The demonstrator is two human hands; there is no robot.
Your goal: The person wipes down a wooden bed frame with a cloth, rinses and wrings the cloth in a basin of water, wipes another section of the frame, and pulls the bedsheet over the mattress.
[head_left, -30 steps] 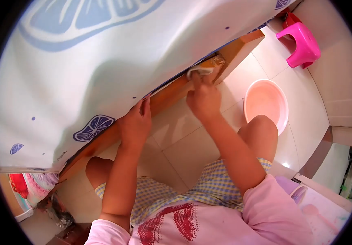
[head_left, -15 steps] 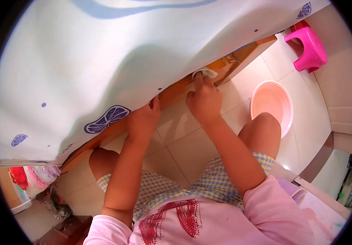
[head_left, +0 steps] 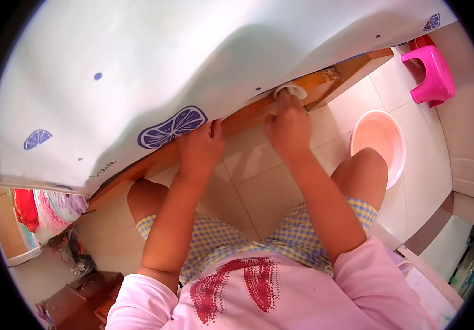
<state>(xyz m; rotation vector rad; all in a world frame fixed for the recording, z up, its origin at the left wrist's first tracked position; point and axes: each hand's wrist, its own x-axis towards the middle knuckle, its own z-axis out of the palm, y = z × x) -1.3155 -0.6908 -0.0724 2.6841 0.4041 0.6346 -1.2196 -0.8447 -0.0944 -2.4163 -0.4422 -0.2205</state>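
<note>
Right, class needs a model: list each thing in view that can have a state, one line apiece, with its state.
Right hand: closed on the cloth
White cloth: bunched
Left hand: fingers bent at the sheet's edge; grip unclear
Printed sheet: draped, rumpled
Wooden frame: partly covered
Basin: open; water can't be told
Pink stool: seemingly upright

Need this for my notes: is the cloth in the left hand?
No, the right hand holds the white cloth on the wooden board.
</note>
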